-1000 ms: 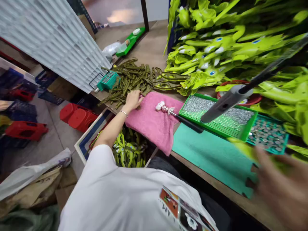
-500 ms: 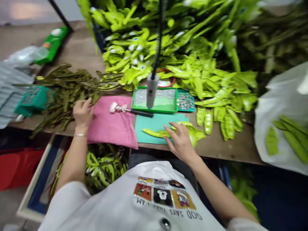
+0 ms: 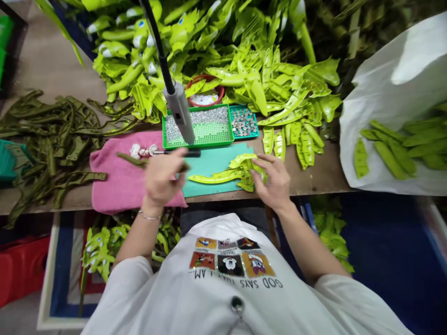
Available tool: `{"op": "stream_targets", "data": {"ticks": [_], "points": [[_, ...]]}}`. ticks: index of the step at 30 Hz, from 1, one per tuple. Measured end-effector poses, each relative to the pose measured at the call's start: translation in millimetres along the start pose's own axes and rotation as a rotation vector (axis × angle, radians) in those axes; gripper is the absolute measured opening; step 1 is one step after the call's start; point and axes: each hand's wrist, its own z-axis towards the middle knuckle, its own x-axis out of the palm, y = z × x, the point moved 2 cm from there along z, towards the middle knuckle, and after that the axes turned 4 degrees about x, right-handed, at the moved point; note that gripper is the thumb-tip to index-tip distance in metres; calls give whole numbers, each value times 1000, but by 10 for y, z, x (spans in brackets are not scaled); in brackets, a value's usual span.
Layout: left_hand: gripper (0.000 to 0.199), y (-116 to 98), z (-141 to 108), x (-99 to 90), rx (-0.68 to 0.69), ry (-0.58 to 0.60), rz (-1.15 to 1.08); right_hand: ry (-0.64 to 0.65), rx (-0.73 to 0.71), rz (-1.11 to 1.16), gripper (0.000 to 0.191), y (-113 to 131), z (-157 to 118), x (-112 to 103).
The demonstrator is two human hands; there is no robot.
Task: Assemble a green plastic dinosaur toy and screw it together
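Left hand (image 3: 162,179) pinches olive strip (image 3: 131,159); right hand (image 3: 274,181) touches glossy lime strip (image 3: 216,176).

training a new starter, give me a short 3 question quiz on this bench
1. True or false: the bracelet is on the right wrist.
2. Multiple choice: the right hand is at a bright green piece. What lies under that piece? A) a plastic bag B) a teal mat C) a red dish
3. Short answer: what colour is the cloth to the left of that mat?

Key: 1 false; 2 B; 3 pink
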Motion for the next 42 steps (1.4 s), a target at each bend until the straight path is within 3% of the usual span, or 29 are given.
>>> {"op": "stream_targets", "data": {"ticks": [3, 6, 9, 14, 19, 23, 28, 32, 37, 42], "points": [[25, -392, 89, 429, 234, 61, -47, -18, 94, -14, 25, -131, 22, -55], [25, -558, 140, 752, 225, 157, -58, 8, 42, 45, 24, -123, 24, 13], [24, -600, 190, 904, 179, 197, -88, 40, -16, 105, 23, -73, 32, 116], [27, -650, 311, 1016, 129, 202, -109, 61, 39, 167, 27, -126, 36, 201], [40, -723, 371, 969, 134, 156, -9, 107, 163, 229, 50, -224, -11, 232], [47, -771, 381, 892, 97, 144, 85, 124, 143, 214, 62, -205, -24, 254], [56, -784, 421, 1080, 94, 220, -31, 119, 104, 223, 70, -185, -39, 278], [59, -760, 434, 1204, 61, 232, -81, 141, 77, 273, 70, -211, -55, 297], [59, -720, 441, 1192, -51, 247, -123, 216, 59, 267, 65, -237, -38, 297], [47, -689, 485, 1179, -106, 270, -198, 251, 45, 99, 51, -229, -5, 270]]}}
